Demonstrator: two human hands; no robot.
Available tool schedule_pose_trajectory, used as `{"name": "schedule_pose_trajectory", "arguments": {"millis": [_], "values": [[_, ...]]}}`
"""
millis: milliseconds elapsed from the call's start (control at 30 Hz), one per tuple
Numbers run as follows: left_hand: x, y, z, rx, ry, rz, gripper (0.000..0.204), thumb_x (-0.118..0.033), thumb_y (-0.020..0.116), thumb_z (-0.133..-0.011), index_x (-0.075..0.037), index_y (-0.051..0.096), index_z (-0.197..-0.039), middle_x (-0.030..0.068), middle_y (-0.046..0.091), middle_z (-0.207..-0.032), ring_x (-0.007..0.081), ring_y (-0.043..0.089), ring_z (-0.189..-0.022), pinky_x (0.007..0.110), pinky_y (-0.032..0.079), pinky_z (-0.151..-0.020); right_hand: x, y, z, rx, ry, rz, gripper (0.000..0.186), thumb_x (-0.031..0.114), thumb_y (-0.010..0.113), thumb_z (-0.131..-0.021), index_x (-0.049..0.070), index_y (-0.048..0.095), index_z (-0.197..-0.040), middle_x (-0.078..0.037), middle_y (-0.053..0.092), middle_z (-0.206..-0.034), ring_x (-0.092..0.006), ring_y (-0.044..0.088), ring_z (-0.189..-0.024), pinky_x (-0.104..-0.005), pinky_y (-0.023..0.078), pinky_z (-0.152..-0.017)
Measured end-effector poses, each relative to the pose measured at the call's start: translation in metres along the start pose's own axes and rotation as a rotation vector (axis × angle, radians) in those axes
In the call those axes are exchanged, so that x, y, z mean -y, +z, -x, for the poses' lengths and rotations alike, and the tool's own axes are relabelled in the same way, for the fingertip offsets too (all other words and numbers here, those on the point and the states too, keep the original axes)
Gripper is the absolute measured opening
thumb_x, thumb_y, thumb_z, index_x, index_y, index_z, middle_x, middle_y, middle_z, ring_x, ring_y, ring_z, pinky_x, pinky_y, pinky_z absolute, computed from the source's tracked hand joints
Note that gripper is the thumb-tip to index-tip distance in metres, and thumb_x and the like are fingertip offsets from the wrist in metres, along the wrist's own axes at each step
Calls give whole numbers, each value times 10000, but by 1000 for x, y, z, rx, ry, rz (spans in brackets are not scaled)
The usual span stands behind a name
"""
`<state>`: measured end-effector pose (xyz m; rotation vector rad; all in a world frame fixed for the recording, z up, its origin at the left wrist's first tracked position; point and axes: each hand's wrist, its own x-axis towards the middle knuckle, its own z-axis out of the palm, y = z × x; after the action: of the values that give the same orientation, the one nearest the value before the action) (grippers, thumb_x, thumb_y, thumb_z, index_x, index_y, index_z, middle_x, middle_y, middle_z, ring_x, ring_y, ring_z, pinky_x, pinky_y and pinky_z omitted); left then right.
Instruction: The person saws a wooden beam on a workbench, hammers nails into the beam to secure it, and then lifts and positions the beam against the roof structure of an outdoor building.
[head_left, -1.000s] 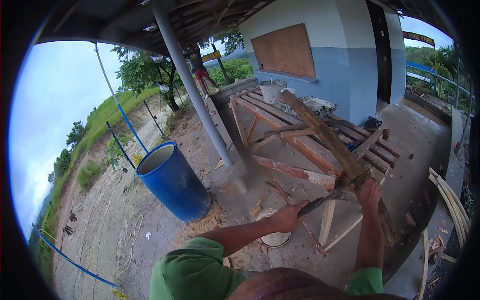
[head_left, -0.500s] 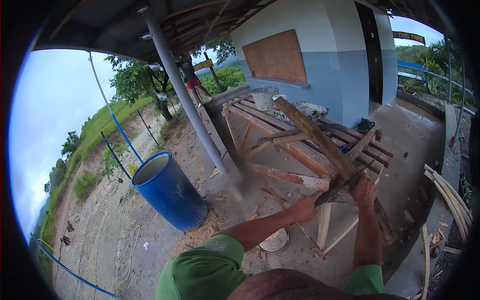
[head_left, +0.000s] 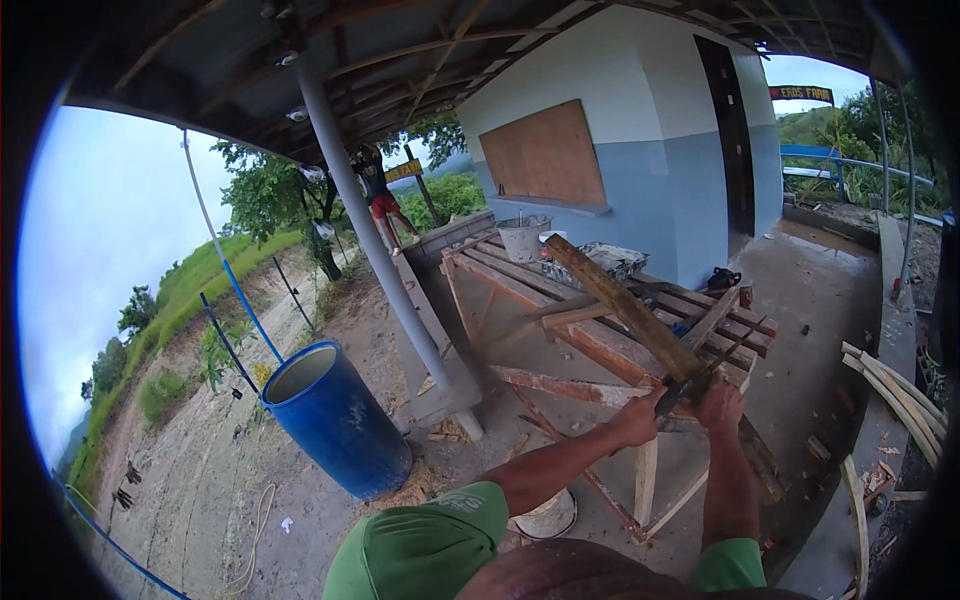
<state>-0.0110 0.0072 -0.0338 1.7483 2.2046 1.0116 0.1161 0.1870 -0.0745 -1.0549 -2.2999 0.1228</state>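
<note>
A long weathered wooden plank [head_left: 620, 300] leans at a slant over a rough wooden frame [head_left: 520, 290]. My right hand [head_left: 722, 405] is closed around the plank's lower part. Just left of it, my left hand [head_left: 640, 415] grips a short dark tool [head_left: 680, 388] whose tip lies against the plank beside my right hand. What kind of tool it is stays unclear. Both forearms reach up from green sleeves at the lower edge.
A blue barrel [head_left: 335, 420] stands open at the left by a grey post [head_left: 375, 250]. A white bucket [head_left: 548, 515] sits on the ground under the frame, a grey one [head_left: 524, 238] on it. Loose planks [head_left: 895, 395] lie at the right. A person [head_left: 378, 195] stands far back.
My left hand has moved right, closer to my right hand, bringing the dark tool up against the plank. My right hand has kept its hold.
</note>
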Motion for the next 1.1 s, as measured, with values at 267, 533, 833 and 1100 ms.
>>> {"name": "schedule_pose_trajectory", "arguments": {"millis": [267, 533, 833, 1100], "values": [[-42, -88, 228, 91, -393, -17, 608, -114, 664, -866, -70, 409, -1417, 311, 652, -1040, 468, 655, -981, 521, 519, -814, -1, -37, -22, 284, 105, -65, 377, 261, 763, -697, 20, 709, -982, -208, 706, -1047, -362, 686, -1014, -446, 554, -886], [-8, -40, 92, -40, -212, -159, 576, -152, 694, -836, -49, 480, -1360, 306, 657, -1056, 477, 631, -1051, 494, 518, -888, 10, -29, -26, 207, 0, -65, 738, 660, 802, -635, 90, 693, -1090, -167, 718, -1031, -325, 703, -980, -443, 568, -857], [-8, -48, 139, 71, -255, -52, 578, -93, 672, -865, -50, 441, -1393, 284, 671, -1034, 467, 658, -1003, 487, 529, -849, 1, -33, -35, 396, 137, 56, 668, 524, 841, -671, 73, 693, -1141, -167, 705, -1122, -344, 665, -1097, -436, 537, -938], [-8, -19, 96, 36, -247, 11, 500, -113, 637, -891, -44, 474, -1359, 288, 672, -1018, 478, 645, -999, 477, 538, -821, 7, -41, -36, 486, 77, 65, 549, 409, 777, -736, 63, 671, -1150, -177, 699, -1145, -341, 681, -1072, -421, 547, -930]]}}
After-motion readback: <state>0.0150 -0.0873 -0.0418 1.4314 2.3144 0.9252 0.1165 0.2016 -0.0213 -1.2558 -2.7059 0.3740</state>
